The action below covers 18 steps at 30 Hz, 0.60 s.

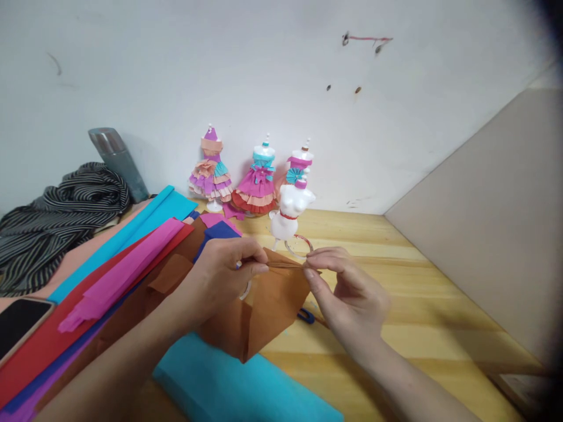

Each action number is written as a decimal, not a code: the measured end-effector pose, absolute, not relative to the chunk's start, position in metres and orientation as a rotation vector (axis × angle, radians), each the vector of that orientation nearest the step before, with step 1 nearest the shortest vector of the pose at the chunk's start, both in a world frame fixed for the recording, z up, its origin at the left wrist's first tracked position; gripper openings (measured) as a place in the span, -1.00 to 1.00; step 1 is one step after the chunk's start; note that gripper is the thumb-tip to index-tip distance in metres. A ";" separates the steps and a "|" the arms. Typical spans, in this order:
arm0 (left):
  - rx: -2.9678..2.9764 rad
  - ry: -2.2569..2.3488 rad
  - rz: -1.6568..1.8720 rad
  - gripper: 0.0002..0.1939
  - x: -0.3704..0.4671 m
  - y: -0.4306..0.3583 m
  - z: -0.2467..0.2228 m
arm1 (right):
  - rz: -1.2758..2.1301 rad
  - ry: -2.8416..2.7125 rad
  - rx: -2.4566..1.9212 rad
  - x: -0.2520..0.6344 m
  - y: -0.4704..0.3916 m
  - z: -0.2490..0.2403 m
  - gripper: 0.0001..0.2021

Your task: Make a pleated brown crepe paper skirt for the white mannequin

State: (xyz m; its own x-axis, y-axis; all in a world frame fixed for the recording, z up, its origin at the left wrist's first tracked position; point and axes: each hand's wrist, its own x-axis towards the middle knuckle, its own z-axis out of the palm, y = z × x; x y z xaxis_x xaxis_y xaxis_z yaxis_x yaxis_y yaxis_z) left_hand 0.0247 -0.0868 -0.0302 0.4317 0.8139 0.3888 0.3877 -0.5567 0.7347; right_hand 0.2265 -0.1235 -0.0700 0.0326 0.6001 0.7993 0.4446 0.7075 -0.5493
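Okay, brown paper (279, 296) is mid-air over the table (396, 264), in front of the bare dress form (290, 202). Your left hand (224, 264) pinches one end of its pleated top edge, thumb against fingers. Your right hand (352, 287) pinches the other end with the fingertips. Strip between them looks fairly taut; the rest hangs loose below.

Handling, my read: very light, limp, crepe-like. Creases easily, probably tears if you pull the ends hard. Not slippery, but folds can spring open if a pinch slackens. Best hold is right on the stacked folds, close to each end, light pressure. Don't grab the single-layer flap.

Around you: turquoise sheet (246, 384) lies nearest you, just below the flap, so the corner could brush it. A blue loop (305, 316), maybe a scissor handle, sits by your right hand; its far part is hidden. Clear ring (310, 241), possibly tape, is just behind the paper. That and the bare form are your snag points. Three dressed forms by the wall are farther back. Left side is crowded: pink paper (127, 278) on the stack, phone (20, 325), striped cloth (74, 202), bottle (121, 164).
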 end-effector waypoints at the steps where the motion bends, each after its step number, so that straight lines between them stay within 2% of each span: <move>1: 2.161 1.005 1.009 -0.89 0.025 -0.087 -0.030 | 0.143 -1.604 -0.881 0.227 -0.123 -0.070 -0.71; 7: 2.250 0.951 1.184 -0.85 0.030 -0.092 -0.031 | 0.128 -1.628 -0.903 0.227 -0.125 -0.071 -0.74; 18: 2.279 0.887 1.197 -0.80 0.032 -0.092 -0.031 | 0.131 -1.639 -0.896 0.225 -0.125 -0.070 -0.78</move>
